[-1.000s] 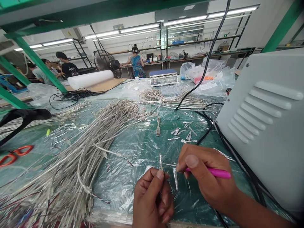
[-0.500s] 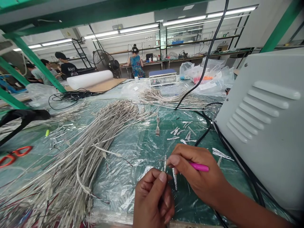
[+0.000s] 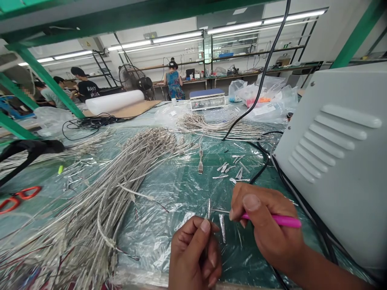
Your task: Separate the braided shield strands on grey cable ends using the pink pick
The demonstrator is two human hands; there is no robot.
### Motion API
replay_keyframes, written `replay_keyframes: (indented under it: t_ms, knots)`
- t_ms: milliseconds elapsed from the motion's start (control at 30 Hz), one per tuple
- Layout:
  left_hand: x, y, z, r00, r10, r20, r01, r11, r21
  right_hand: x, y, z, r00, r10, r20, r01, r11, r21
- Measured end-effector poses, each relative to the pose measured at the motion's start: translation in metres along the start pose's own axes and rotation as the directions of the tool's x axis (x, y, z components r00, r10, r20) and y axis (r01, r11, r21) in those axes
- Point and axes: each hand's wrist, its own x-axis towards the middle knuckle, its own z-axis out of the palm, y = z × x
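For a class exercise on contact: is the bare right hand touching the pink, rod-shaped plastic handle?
Touching: the head view shows the right hand gripping the pink handle between thumb and fingers.

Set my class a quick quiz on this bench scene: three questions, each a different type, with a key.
1. True or false: the orange-handled scissors are in the left hand.
2. Fill the gap: the left hand pinches a narrow strip that is ____ in colour.
3. The slim tool in the right hand has a handle that is: A) green; B) pink; C) black.
Key: 1 false; 2 silver; 3 B.
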Motion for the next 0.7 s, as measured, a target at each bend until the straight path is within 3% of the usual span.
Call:
replay_keyframes:
  t_ms: [200, 400, 500, 700]
  knots:
    - [0.001, 0.0003, -0.0026, 1.0, -0.009, 0.017, 0.009, 1.0, -0.023, 0.0003, -0.0013, -0.0001, 0.992, -0.045, -0.116, 0.052, 0.997, 0.057]
    - [0.0021, -0.0004, -0.0044, 0.999, -0.006, 0.042, 0.008, 0.999, -0.035, 0.0008, -0.0006, -0.0001, 0.996, 0.0, 0.094, 0.008, 0.996, -0.086]
    - [0.0019, -0.0006, -0.0047, 0.999, -0.005, 0.041, 0.006, 1.0, -0.021, 0.003, -0.0013, 0.0012, 0.991, 0.032, 0.131, -0.009, 0.984, -0.176]
    - [0.0007, -0.0003, -0.0026, 1.0, 0.019, 0.017, -0.019, 1.0, 0.003, 0.0091, 0.0013, 0.0033, 0.998, 0.068, -0.003, -0.066, 0.948, -0.311]
